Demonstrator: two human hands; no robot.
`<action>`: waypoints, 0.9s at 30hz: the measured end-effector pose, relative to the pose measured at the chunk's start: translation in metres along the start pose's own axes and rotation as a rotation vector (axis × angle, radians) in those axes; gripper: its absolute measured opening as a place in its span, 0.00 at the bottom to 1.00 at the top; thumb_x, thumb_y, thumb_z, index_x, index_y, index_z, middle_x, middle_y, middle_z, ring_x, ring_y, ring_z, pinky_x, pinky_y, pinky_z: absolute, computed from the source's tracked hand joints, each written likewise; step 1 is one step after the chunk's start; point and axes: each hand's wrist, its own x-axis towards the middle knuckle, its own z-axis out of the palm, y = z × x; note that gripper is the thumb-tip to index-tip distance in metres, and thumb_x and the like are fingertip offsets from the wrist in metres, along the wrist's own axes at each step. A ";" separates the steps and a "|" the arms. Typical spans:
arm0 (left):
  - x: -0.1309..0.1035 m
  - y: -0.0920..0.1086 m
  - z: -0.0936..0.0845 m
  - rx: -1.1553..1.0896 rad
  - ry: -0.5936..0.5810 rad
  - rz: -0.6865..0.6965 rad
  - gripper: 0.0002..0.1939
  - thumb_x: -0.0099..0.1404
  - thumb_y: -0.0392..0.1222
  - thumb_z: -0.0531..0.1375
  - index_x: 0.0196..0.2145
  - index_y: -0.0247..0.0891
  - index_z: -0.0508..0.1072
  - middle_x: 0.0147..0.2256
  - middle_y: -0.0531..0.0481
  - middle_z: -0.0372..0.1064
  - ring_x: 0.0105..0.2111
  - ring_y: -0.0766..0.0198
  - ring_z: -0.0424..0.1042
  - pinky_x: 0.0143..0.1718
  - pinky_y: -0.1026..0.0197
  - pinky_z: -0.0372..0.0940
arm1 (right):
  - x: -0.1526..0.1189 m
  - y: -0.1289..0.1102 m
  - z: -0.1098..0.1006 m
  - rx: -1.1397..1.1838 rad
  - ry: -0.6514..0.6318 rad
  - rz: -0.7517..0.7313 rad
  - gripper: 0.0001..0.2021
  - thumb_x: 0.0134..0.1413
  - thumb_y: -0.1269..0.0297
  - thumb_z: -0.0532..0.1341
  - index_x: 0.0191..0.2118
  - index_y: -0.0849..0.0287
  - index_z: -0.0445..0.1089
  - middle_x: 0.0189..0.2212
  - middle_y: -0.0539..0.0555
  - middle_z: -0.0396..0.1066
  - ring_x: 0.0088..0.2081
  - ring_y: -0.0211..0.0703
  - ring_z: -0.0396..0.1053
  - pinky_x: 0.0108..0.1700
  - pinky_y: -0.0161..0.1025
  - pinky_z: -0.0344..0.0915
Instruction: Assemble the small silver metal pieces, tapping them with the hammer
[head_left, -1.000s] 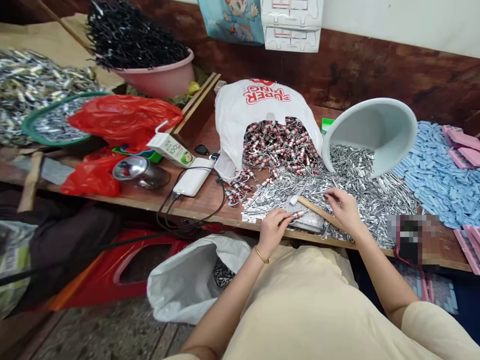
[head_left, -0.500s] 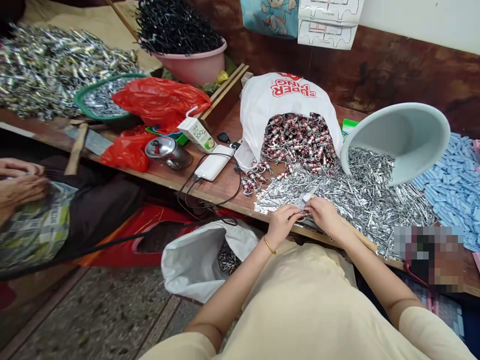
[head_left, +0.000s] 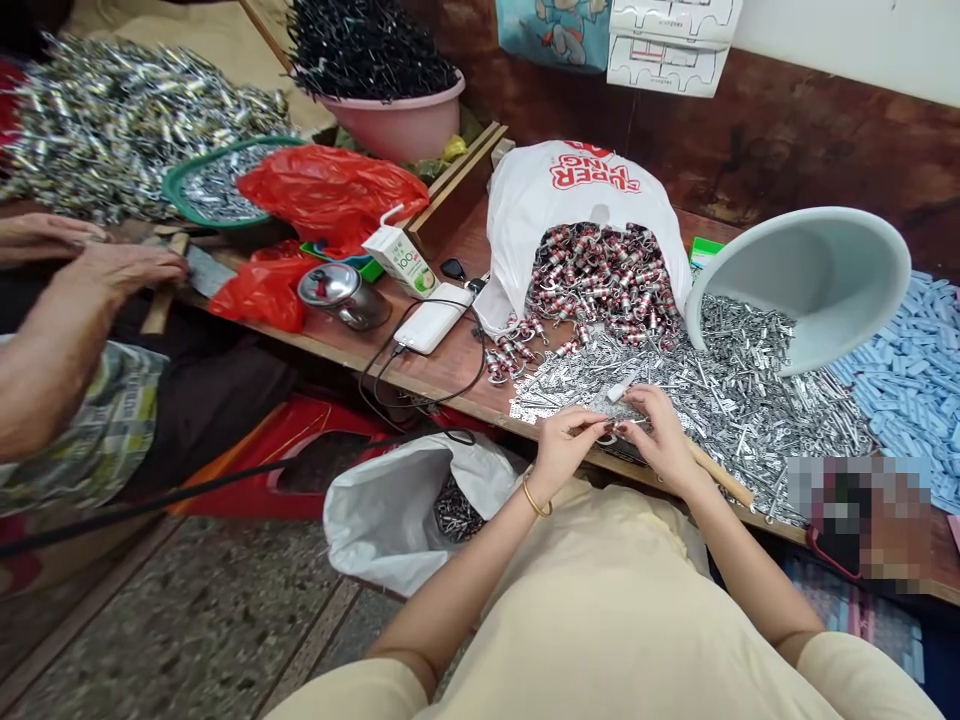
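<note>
My left hand point(head_left: 568, 440), with a gold bangle at the wrist, is closed in a pinch at the table's front edge. Between its fingertips is a small silvery metal part point(head_left: 609, 437), mostly hidden and too small to name. Close on its right, my right hand point(head_left: 664, 440) has its thumb near that part and its index finger lifted apart. Just beyond the fingers lies a tool with a white tip point(head_left: 619, 389); a wooden handle point(head_left: 720, 474) shows beside my right wrist. Flat silvery metal pieces point(head_left: 731, 400) are heaped around both hands. Red-and-silver ringed fittings point(head_left: 600, 280) spill from a white plastic bag point(head_left: 517, 215).
A grey tub point(head_left: 847, 290) lies tipped over the metal heap, with light-blue strips point(head_left: 900, 390) to its right. A power bank point(head_left: 433, 322) with cable, a metal mug point(head_left: 345, 297) and a drink carton point(head_left: 397, 258) stand left. An open white sack point(head_left: 375, 510) sits below. A co-worker's hands point(head_left: 112, 265) are far left.
My right index finger has lifted away from its thumb, and the red-banded part between my hands no longer shows. The co-worker's hands have moved up and right onto the table edge.
</note>
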 end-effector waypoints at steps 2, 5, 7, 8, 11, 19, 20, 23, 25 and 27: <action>0.000 0.009 0.001 -0.038 0.014 -0.034 0.06 0.64 0.43 0.67 0.35 0.39 0.83 0.30 0.48 0.78 0.29 0.64 0.74 0.29 0.64 0.67 | -0.005 -0.005 0.000 0.184 0.015 0.086 0.09 0.62 0.59 0.62 0.45 0.54 0.72 0.44 0.57 0.74 0.45 0.48 0.72 0.45 0.44 0.71; -0.001 0.022 0.002 -0.030 0.009 -0.057 0.08 0.65 0.44 0.66 0.34 0.38 0.83 0.30 0.46 0.79 0.29 0.63 0.75 0.29 0.63 0.67 | -0.011 -0.014 -0.003 0.297 0.084 0.142 0.06 0.61 0.58 0.63 0.37 0.54 0.73 0.38 0.54 0.74 0.39 0.46 0.73 0.37 0.40 0.71; -0.001 0.030 0.002 0.021 -0.024 -0.027 0.07 0.66 0.42 0.65 0.34 0.38 0.83 0.30 0.46 0.79 0.30 0.63 0.75 0.31 0.63 0.67 | -0.013 -0.022 -0.008 0.259 0.128 0.127 0.05 0.60 0.59 0.64 0.37 0.54 0.74 0.37 0.54 0.75 0.39 0.46 0.73 0.37 0.41 0.71; -0.001 0.035 0.001 0.055 -0.053 0.003 0.07 0.67 0.41 0.64 0.34 0.38 0.83 0.30 0.47 0.79 0.30 0.63 0.75 0.31 0.63 0.67 | -0.014 -0.025 -0.012 0.233 0.132 0.110 0.05 0.61 0.60 0.64 0.39 0.53 0.74 0.38 0.54 0.76 0.39 0.46 0.73 0.38 0.41 0.71; 0.000 0.049 -0.006 0.154 -0.147 0.128 0.08 0.68 0.39 0.63 0.35 0.39 0.83 0.29 0.48 0.77 0.29 0.65 0.73 0.32 0.62 0.66 | -0.015 -0.037 -0.026 0.177 0.098 0.013 0.05 0.64 0.63 0.61 0.42 0.52 0.75 0.39 0.54 0.77 0.42 0.46 0.74 0.43 0.43 0.72; 0.001 0.065 -0.020 0.145 -0.285 0.307 0.10 0.71 0.43 0.61 0.38 0.43 0.83 0.29 0.49 0.77 0.30 0.64 0.74 0.36 0.60 0.69 | -0.024 -0.053 -0.042 0.207 0.091 -0.091 0.05 0.65 0.65 0.61 0.40 0.50 0.76 0.37 0.54 0.76 0.42 0.46 0.74 0.45 0.46 0.72; -0.001 0.065 -0.018 0.124 -0.254 0.297 0.09 0.70 0.43 0.61 0.39 0.43 0.83 0.29 0.49 0.77 0.31 0.64 0.74 0.37 0.60 0.69 | -0.027 -0.055 -0.039 0.222 0.111 -0.060 0.05 0.65 0.63 0.62 0.40 0.50 0.77 0.37 0.54 0.76 0.41 0.46 0.74 0.44 0.46 0.73; -0.011 0.061 -0.004 0.040 -0.088 0.180 0.07 0.69 0.43 0.63 0.39 0.43 0.83 0.35 0.47 0.77 0.38 0.61 0.75 0.42 0.58 0.71 | -0.037 -0.056 -0.017 0.354 0.211 0.109 0.06 0.64 0.58 0.63 0.38 0.51 0.76 0.36 0.55 0.74 0.38 0.46 0.73 0.37 0.43 0.74; -0.018 0.057 0.007 -0.052 -0.012 0.060 0.08 0.69 0.44 0.63 0.39 0.42 0.82 0.39 0.45 0.76 0.42 0.59 0.75 0.43 0.58 0.72 | -0.041 -0.054 0.001 0.500 0.282 0.242 0.09 0.63 0.53 0.63 0.37 0.52 0.74 0.37 0.55 0.72 0.35 0.44 0.72 0.33 0.42 0.74; -0.025 0.050 0.014 -0.138 0.019 -0.036 0.08 0.70 0.44 0.62 0.39 0.41 0.81 0.38 0.45 0.76 0.40 0.61 0.75 0.40 0.60 0.72 | -0.040 -0.044 0.012 0.606 0.260 0.330 0.11 0.62 0.51 0.63 0.37 0.53 0.74 0.37 0.54 0.72 0.31 0.42 0.71 0.32 0.42 0.74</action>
